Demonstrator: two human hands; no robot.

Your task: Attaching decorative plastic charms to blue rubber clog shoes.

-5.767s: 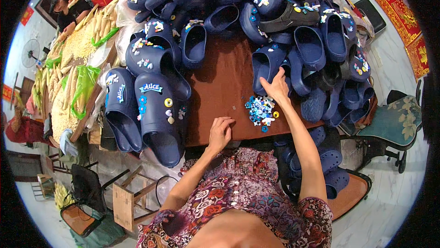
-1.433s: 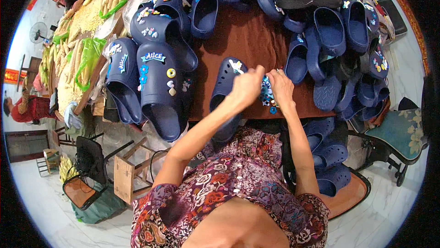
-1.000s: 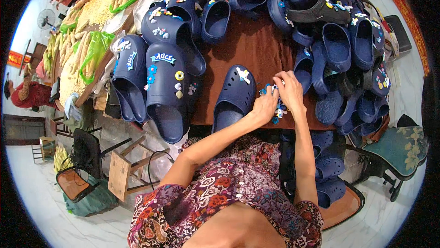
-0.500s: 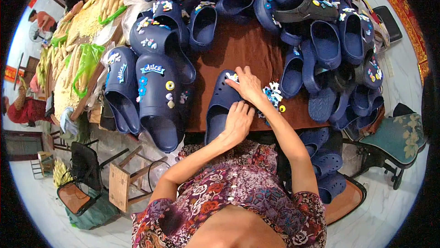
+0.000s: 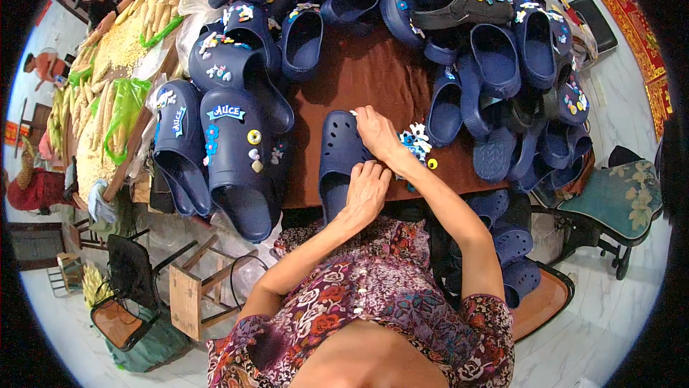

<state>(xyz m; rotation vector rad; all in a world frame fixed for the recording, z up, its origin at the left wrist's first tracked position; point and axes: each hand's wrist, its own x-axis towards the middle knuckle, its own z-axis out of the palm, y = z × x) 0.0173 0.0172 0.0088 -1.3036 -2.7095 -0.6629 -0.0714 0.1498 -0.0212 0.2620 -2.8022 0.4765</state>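
A navy blue clog (image 5: 343,135) lies on the brown cloth in front of me, toe pointing away, with bare holes showing across its upper. My left hand (image 5: 367,191) is closed at the right side of its opening, fingers curled over the edge. Above it, my right hand (image 5: 378,133) reaches over the toe's right side with bent fingers. A bit of a small white shoe charm (image 5: 354,112) shows at those fingertips; the rest is covered. Close to my right wrist, a small heap of charms (image 5: 415,143) in white, blue and yellow rests on the cloth.
Decorated navy clogs (image 5: 237,137) stand at the left, and more clogs (image 5: 495,58) are piled behind and to the right. The brown cloth (image 5: 380,65) covers the table. A wooden stool (image 5: 185,302) and chairs are on the floor; a corn-laden table (image 5: 118,101) stands far left.
My right fingers, spread over the clog's toe before, are now drawn together around the white charm. The left hand still grips the clog's side. The whole view has shifted slightly.
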